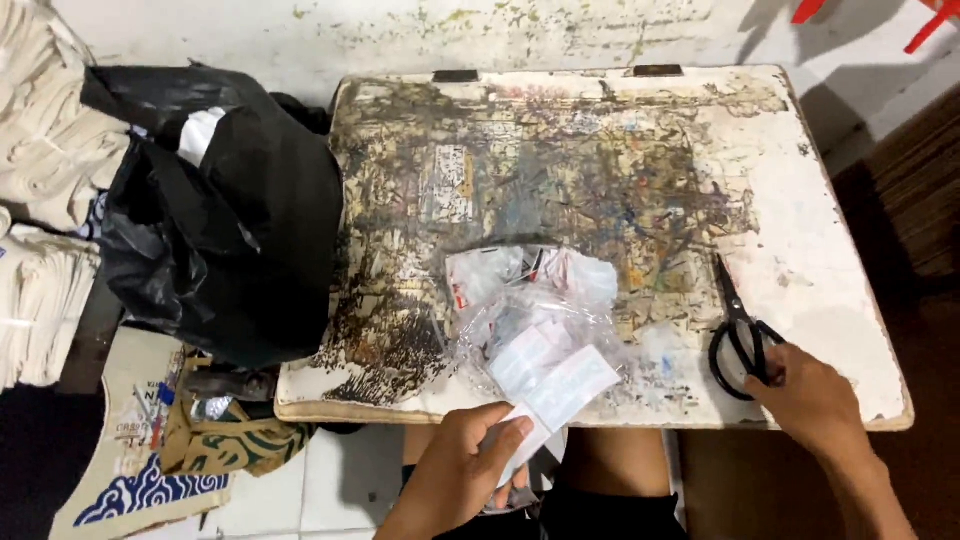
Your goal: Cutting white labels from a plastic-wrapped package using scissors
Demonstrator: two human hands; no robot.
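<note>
My left hand (468, 462) is at the near edge of a stained white board (820, 240) and pinches a small white paper label (560, 392). The label sticks out over a crumpled clear plastic bag (530, 300) that holds more small white and red labels. My right hand (808, 392) rests at the board's near right corner, fingertips touching the handles of black scissors (738, 325). The scissors lie flat on the board, blades pointing away from me.
A large black plastic bag (225, 225) sits to the left of the board. Stacks of cream cloth (40, 200) lie at far left, and a printed cloth bag (150, 450) lies on the floor below. Red chair legs (920, 20) show top right.
</note>
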